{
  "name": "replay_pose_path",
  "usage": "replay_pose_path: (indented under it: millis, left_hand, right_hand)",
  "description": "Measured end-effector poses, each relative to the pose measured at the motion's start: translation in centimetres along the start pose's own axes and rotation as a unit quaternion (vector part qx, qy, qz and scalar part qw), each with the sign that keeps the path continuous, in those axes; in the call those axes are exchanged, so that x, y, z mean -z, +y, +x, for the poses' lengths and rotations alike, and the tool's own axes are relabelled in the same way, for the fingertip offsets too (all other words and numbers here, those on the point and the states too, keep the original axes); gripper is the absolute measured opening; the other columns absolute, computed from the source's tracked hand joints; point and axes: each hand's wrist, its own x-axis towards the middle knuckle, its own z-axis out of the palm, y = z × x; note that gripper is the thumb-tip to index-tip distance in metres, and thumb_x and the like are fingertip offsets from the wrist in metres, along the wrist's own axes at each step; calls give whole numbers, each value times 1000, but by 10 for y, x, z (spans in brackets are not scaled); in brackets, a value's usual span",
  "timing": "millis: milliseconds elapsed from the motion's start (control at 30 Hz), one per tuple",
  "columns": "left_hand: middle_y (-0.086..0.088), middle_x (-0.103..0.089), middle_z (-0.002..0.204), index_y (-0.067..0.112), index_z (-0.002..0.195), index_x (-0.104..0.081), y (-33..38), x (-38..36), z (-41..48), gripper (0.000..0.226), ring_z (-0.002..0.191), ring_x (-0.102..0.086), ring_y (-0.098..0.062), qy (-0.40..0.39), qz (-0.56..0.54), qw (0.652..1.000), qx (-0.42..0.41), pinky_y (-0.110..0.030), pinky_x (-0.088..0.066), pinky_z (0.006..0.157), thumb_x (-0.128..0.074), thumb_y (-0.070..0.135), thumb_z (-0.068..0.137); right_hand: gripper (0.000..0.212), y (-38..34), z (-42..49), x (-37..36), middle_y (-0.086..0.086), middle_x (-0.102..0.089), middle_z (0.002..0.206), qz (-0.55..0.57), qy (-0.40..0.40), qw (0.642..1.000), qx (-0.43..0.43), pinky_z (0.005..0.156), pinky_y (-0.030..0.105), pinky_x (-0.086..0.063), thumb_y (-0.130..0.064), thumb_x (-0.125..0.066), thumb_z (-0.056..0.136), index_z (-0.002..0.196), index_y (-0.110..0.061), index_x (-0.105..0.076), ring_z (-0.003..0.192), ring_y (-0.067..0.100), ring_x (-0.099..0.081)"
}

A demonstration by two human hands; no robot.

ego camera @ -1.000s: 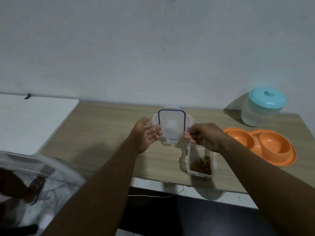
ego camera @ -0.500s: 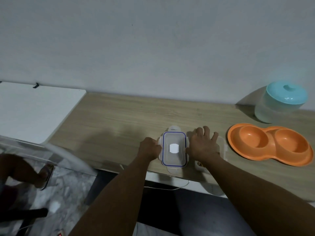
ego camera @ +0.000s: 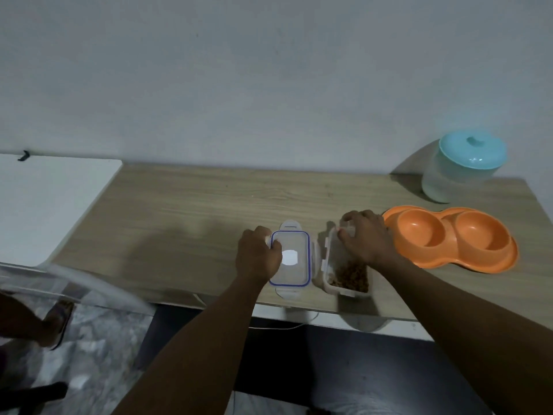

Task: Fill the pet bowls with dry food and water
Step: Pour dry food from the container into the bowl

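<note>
A clear lid with a blue seal (ego camera: 294, 259) lies flat on the wooden table (ego camera: 194, 211), near the front edge. My left hand (ego camera: 258, 255) rests on its left side, fingers curled over the rim. Right beside it stands an open clear container (ego camera: 347, 275) with brown dry food in it. My right hand (ego camera: 366, 238) grips the container's far end. An orange double pet bowl (ego camera: 449, 239) sits just right of that hand, both cups bare. A clear jug with a teal lid (ego camera: 462, 166) stands behind the bowl against the wall.
A white tabletop (ego camera: 45, 202) adjoins the wooden table on the left. Below the table's front edge are a dark floor area and a marbled floor with a foot in a sandal (ego camera: 57, 324) at the left. The wall runs close behind the table.
The lid went from held up in both hands to flat on the table. My right hand left the lid and took hold of the food container.
</note>
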Motion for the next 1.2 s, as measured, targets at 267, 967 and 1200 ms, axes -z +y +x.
replay_pose_path:
  millis: [267,967,1200]
  left_hand:
    - [-1,-70,80,20,85,-66,52,-26,-31,40,74,-66,-15,-237,-122,964,9,-26,-50,66,-75,57,74]
    - [-4,-75,85,19,84,-78,203,-34,27,10,79,-70,-20,-206,-208,947,-128,-36,-61,70,-71,12,86]
    - [0,-75,96,20,92,-77,252,-79,18,16,94,-69,-19,-208,-223,942,-142,-41,-58,87,-61,16,91]
  right_hand:
    - [18,48,-9,20,12,-72,107,53,-30,996,-64,83,44,-55,-18,-61,90,107,-17,-67,101,34,-65]
    - [30,98,-47,147,15,-69,106,542,-36,820,-181,87,50,-56,-35,-54,100,120,-14,-62,92,35,-68]
    - [42,151,-46,170,28,-64,124,554,34,809,-190,90,56,-57,-35,-58,99,126,-3,-50,107,43,-68]
